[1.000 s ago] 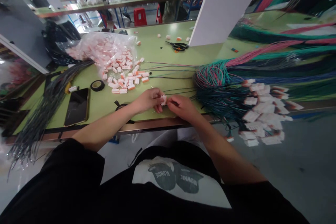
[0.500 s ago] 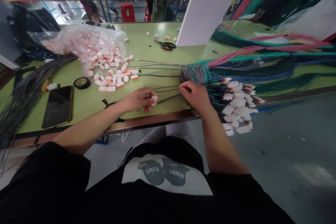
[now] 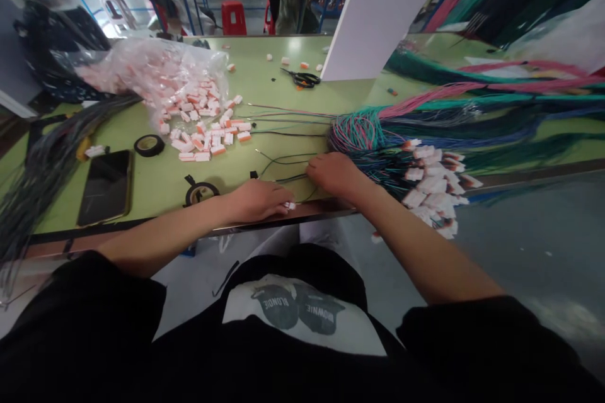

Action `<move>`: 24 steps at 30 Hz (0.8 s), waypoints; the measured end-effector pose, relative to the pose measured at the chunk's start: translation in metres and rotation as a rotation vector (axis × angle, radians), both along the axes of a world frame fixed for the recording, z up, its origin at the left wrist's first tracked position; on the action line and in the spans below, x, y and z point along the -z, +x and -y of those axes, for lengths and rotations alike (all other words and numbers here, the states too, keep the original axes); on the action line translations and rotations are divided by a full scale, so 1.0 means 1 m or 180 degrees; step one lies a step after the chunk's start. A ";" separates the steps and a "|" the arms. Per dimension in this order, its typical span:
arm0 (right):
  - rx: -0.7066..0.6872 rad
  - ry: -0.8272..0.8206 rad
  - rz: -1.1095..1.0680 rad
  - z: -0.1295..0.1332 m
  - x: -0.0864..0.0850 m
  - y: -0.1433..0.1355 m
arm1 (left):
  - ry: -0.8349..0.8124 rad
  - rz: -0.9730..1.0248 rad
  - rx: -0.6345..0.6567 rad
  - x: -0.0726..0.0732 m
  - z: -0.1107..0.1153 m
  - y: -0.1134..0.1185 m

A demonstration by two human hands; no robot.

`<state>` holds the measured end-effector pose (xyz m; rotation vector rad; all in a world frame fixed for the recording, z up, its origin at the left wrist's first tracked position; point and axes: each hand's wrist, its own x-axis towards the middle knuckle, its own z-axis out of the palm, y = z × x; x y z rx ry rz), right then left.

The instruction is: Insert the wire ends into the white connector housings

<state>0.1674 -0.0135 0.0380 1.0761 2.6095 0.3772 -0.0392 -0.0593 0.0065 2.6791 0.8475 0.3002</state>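
My left hand (image 3: 261, 201) is closed on a small white connector (image 3: 289, 206) at the table's front edge, palm turned down. My right hand (image 3: 334, 172) is closed over dark wires (image 3: 297, 177) just left of the wire bundle; its fingertips are hard to see. Several thin wires (image 3: 293, 134) stretch left from the coiled pink and green bundle (image 3: 358, 130). White and orange connectors (image 3: 433, 186) on wire ends hang at the right front edge. Loose connectors (image 3: 203, 141) lie in a pile beyond my left hand, spilling from a clear plastic bag (image 3: 155, 69).
A black tape roll (image 3: 201, 192) lies by my left forearm, another (image 3: 149, 145) further left beside a phone (image 3: 105, 187). Black scissors (image 3: 303, 79) lie near a white post (image 3: 366, 19). Grey wires (image 3: 51, 157) cover the left end. A person is behind the far table.
My left hand has moved slightly right and down with the connector and turned palm down. My right hand has shifted left and lower along the wires. The tape roll near my left forearm is more exposed.
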 end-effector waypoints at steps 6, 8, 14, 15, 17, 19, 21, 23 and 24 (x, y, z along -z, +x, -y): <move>0.0883 -0.0051 -0.0947 -0.016 -0.002 0.012 | -0.0357 0.0360 -0.0485 -0.004 0.000 0.001; 0.1195 -0.0052 -0.1423 -0.021 0.001 0.017 | -0.0798 0.0823 -0.0791 -0.007 -0.002 0.001; 0.0457 -0.0926 -0.3156 -0.015 0.002 0.009 | -0.2408 0.1914 -0.1136 -0.013 -0.010 0.002; 0.0328 -0.1052 -0.3407 -0.011 0.001 0.005 | -0.2544 0.1997 -0.1129 -0.013 -0.011 0.002; 0.0230 -0.1295 -0.3724 -0.003 -0.002 -0.004 | -0.2695 0.2152 -0.1142 -0.013 -0.014 0.001; 0.0267 -0.1542 -0.3897 0.006 -0.003 -0.011 | -0.2780 0.2271 -0.1181 -0.014 -0.015 0.001; 0.0348 -0.1568 -0.4001 0.013 -0.002 -0.016 | -0.2864 0.2328 -0.1225 -0.015 -0.016 0.000; 0.0396 -0.1302 -0.4026 0.019 -0.001 -0.018 | -0.2934 0.2353 -0.1242 -0.016 -0.017 -0.001; 0.0402 -0.1104 -0.4003 0.021 -0.001 -0.018 | -0.2966 0.2361 -0.1236 -0.016 -0.018 -0.001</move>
